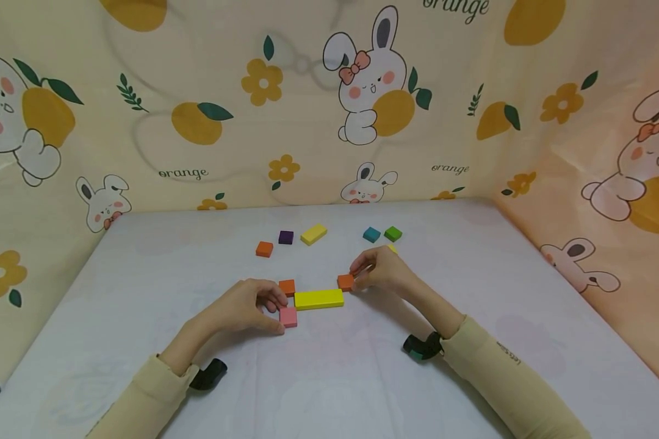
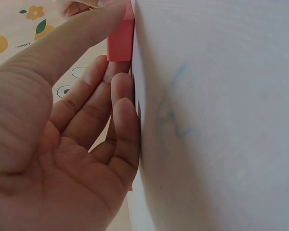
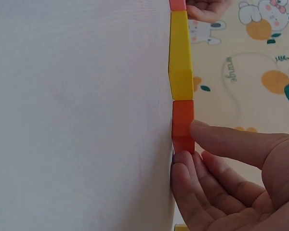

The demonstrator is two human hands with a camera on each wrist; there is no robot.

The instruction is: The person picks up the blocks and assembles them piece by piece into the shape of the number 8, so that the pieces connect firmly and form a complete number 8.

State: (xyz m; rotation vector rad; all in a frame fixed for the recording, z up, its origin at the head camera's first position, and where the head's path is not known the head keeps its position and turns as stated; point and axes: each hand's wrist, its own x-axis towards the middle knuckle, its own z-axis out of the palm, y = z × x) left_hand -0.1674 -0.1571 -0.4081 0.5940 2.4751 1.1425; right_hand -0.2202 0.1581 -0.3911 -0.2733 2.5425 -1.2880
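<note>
Left hand [image 1: 255,303]: curled, pinching the pink block [image 1: 288,317] at its fingertips; a light, level touch seems best.
Pink's place: right of that thumb, by the near-left corner of the yellow bar [image 1: 319,299].
Orange block [image 1: 345,282]: best squared slowly, without jolting the bar; lies left of the right hand [image 1: 381,268], whose half-closed fingers pinch it.

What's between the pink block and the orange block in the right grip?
The long yellow block lies between the pink block and the orange block in the right grip. Shows in the head and right wrist views.
</note>
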